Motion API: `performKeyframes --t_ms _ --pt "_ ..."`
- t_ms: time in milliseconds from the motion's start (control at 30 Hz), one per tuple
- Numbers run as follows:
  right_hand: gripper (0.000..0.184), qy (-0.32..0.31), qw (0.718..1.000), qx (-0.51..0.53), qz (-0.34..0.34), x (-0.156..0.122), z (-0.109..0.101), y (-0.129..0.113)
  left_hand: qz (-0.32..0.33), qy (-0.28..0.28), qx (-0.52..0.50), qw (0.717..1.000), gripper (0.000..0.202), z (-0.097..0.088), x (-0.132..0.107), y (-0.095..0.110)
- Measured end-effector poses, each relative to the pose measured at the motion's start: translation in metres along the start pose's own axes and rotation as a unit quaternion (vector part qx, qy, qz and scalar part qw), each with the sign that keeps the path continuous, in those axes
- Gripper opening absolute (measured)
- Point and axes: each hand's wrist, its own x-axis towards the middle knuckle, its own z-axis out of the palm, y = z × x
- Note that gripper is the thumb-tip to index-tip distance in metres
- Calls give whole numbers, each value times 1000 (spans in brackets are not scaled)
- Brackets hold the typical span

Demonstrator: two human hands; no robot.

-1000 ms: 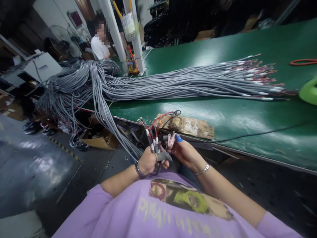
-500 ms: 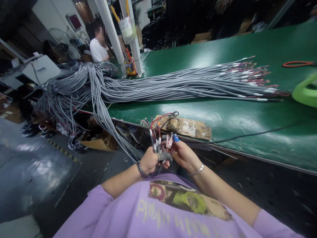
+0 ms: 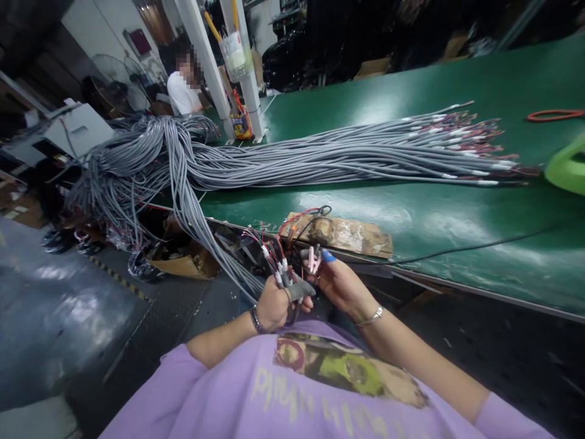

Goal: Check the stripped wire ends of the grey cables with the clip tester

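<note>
My left hand (image 3: 275,305) is wrapped around a bundle of grey cables (image 3: 280,268). Their white-banded ends point up and fan out into thin red, green and dark wires. A grey covering is on the left thumb. Close by on the right, my right hand (image 3: 340,285) pinches a small pale pink clip (image 3: 314,261) at its fingertips; its thumb tip is blue. Dark and red leads run from near the clip toward a stained wooden board (image 3: 361,236) on the table edge. What the fingertips under the clip touch is partly hidden.
Across the green table (image 3: 329,204) lies a long bundle of grey cables (image 3: 292,161), draping over the left edge. A green object (image 3: 569,167) and an orange-red loop (image 3: 553,114) are at right. A person (image 3: 183,91) is behind the white posts (image 3: 249,97).
The held wire ends have tilted left, away from the pink clip, and the gap between them has widened. My left hand has shifted slightly down and left. The view has moved slightly.
</note>
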Motion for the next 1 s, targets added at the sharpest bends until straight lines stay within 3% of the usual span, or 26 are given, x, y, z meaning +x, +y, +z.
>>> performKeyframes --t_ms 133,300,700,1000 --pt "42 0 1000 -16 -24 1 0 5 4 5 -2 1000 44 2 4 1" --pt "43 -17 1000 17 20 6 2 3 -6 18 -6 1000 42 3 7 -1" --pt "50 -26 999 23 36 3 1 1 -17 10 13 1000 43 4 2 1" --pt "33 -40 999 3 24 1 -5 -1 28 32 11 999 46 0 -3 -5"
